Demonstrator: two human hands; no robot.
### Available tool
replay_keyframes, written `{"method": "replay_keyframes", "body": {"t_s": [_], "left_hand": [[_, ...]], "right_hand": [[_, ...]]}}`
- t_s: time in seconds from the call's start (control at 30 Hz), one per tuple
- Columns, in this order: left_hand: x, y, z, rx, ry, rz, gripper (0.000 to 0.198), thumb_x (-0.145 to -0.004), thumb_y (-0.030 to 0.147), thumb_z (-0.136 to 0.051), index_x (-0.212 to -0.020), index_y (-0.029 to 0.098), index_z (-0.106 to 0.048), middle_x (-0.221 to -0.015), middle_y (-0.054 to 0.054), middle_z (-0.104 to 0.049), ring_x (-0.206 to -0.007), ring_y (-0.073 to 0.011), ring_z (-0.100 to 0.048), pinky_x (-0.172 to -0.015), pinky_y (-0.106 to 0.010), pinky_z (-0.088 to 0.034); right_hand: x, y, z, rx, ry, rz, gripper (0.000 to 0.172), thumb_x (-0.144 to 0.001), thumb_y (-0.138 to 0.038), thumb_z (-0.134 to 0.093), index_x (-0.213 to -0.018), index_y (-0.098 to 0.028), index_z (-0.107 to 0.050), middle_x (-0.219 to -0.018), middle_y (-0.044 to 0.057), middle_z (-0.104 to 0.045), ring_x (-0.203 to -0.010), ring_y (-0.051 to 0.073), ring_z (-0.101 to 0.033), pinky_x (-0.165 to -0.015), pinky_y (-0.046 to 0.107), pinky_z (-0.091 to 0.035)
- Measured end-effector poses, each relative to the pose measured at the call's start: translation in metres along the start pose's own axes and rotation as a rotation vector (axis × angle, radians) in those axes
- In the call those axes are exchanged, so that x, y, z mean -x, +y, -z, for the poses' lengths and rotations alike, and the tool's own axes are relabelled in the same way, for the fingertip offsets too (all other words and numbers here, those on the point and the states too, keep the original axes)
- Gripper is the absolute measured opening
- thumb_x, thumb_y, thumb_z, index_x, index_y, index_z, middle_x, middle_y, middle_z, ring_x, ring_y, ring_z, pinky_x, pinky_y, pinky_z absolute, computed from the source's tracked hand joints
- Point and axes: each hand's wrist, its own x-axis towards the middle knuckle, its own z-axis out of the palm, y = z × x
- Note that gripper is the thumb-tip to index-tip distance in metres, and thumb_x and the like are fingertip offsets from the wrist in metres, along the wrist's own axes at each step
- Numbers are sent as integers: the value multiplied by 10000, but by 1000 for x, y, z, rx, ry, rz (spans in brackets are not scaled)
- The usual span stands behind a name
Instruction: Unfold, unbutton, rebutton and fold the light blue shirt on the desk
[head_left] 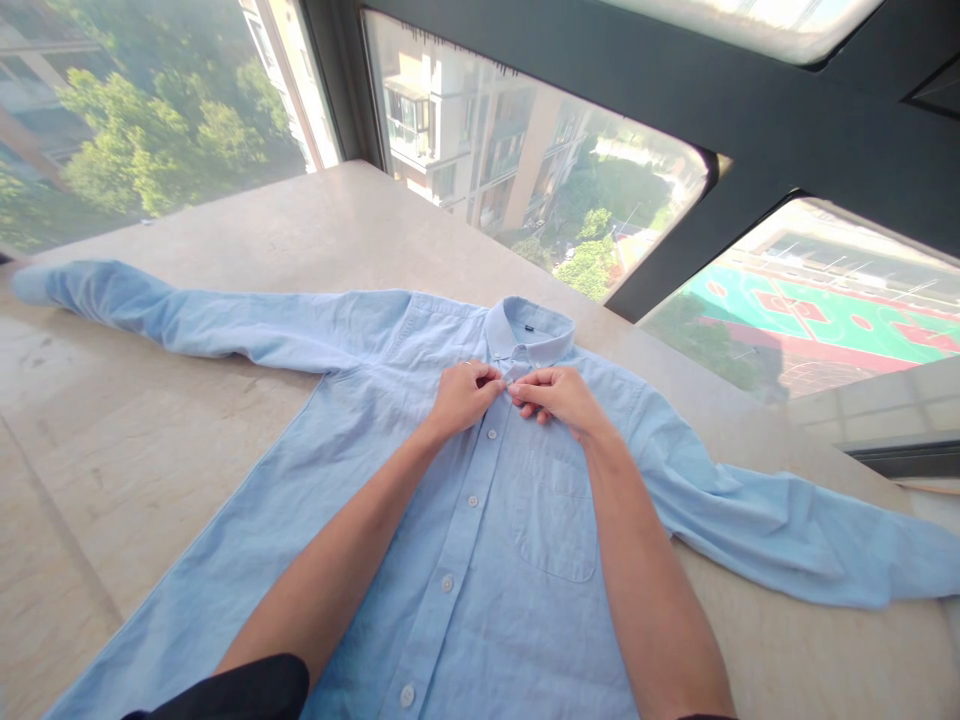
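Observation:
A light blue button-down shirt (352, 440) lies front side up with both sleeves spread outward. Just below its collar (551, 348), my left hand (466, 397) pinches the edge of the front placket. Close beside it, my right hand (559, 398) also has its fingers closed on the placket, near the upper button; the fingertips hide most of that spot. Further down the placket run several white buttons, one of them (472, 501) roughly level with the chest pocket (556, 520). That pocket sits under my right forearm.
The shirt rests on a pale stone-like ledge (67, 440). Dark window frames (645, 110) border its far side, with glass panes between them. Outside are trees, buildings and a green and red sports court (810, 315).

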Motion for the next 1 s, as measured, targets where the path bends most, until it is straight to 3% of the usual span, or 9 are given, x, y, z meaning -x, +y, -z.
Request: {"method": "replay_keyframes", "body": {"t_s": [0.23,0.57,1.0], "left_hand": [[-1,0,0,-24,-5,-20,152,-817,254,-594,-758,183,-715,-773,-9,-690,-766,-163,-607,-719,-278,-438],[1,0,1,9,-1,-52,156,-807,237,-586,-750,184,-721,-763,-6,-700,-757,-157,-612,-712,-268,-442],[2,0,-4,87,91,-15,128,-774,239,-642,-700,177,-726,-709,-11,-701,-691,-144,-611,-658,-260,-454]], "right_hand": [[1,-2,-4,34,29,-91,110,-727,-241,-760,-736,-144,-708,-722,55,-731,-544,101,-650,-364,130,-419],[-3,4,-5,45,9,36,136,-712,-268,-733,-691,-137,-702,-673,46,-710,-500,91,-614,-349,140,-358],[-8,10,-4,5,15,57,157,-627,-302,-733,-654,-150,-704,-569,7,-628,-472,80,-516,-354,160,-335]]}}
